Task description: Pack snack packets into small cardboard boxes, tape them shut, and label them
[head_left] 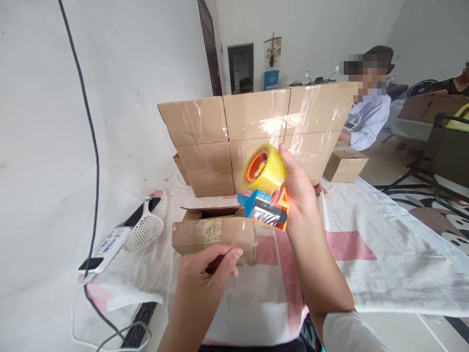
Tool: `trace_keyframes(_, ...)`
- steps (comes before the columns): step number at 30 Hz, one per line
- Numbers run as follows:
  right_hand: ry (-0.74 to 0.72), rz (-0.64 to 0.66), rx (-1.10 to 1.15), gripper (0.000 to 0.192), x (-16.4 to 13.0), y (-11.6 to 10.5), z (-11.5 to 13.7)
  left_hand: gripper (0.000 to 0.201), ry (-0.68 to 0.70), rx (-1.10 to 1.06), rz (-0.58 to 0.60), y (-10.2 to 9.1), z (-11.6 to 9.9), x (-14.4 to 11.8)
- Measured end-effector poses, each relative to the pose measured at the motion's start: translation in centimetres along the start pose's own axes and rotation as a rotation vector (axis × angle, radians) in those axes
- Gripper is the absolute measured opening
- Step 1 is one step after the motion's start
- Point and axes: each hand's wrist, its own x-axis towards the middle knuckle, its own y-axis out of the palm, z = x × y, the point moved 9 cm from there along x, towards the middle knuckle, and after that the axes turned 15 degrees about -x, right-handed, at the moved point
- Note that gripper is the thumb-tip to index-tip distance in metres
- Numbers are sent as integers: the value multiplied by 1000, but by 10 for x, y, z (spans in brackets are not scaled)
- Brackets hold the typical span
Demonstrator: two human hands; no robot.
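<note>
My right hand (302, 188) is wrapped round an orange and blue tape dispenser (284, 215) and lifts it above the table. A thick roll of yellowish clear tape (274, 168) sits on the dispenser's orange hub. Lower and to the left, my left hand (208, 274) is closed in a pinch between thumb and forefinger. A see-through strip of tape (242, 238) shows faintly between the dispenser and these fingertips. Just behind my left hand, a small cardboard box (194, 234) lies on the table, its top partly open and shiny tape on its near side.
A stack of taped cardboard boxes (256, 115) stands across the back. On the left lie a white perforated scoop (146, 227), a white package (110, 247) and a black cable (91, 132). A person (370, 112) sits at the right behind another box (346, 164). A cloth (351, 244) covers the table.
</note>
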Motion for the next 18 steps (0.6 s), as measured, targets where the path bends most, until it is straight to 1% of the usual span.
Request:
trace_keyframes(2, -25, -4, -2, 41, -2, 2, 1, 37, -36, -25, 13, 1, 4, -2)
trace_keyframes(4, -141, -38, -75, 42, -3, 1, 10, 39, -61, -38, 31, 2, 6, -4)
trace_keyframes(5, -226, -80, -117, 42, -5, -2, 16, 39, -76, -45, 40, 3, 6, -5)
trace_keyframes(6, -328, -144, -162, 41, -8, -6, 23, 39, -92, -53, 50, 3, 5, -5)
trace_keyframes(9, -644, -395, -316, 36, -20, -22, 38, 40, -137, -85, 83, 4, 2, -8)
trace_keyframes(11, -757, -484, -428, 36, -22, -28, 39, 39, -138, -107, 89, 2, -1, -7)
trace_keyframes(13, -768, -497, -478, 40, -17, -32, 35, 38, -118, -113, 65, 0, -2, -2)
trace_keyframes(15, -696, -451, -445, 43, -8, -33, 32, 35, -93, -92, 35, 1, 2, 9)
trace_keyframes(16, -636, -397, -414, 45, -3, -30, 29, 34, -90, -80, 51, 5, 5, 15)
trace_keyframes(18, -478, -228, -367, 51, 6, -15, 23, 33, -79, -53, 136, 22, 11, 26)
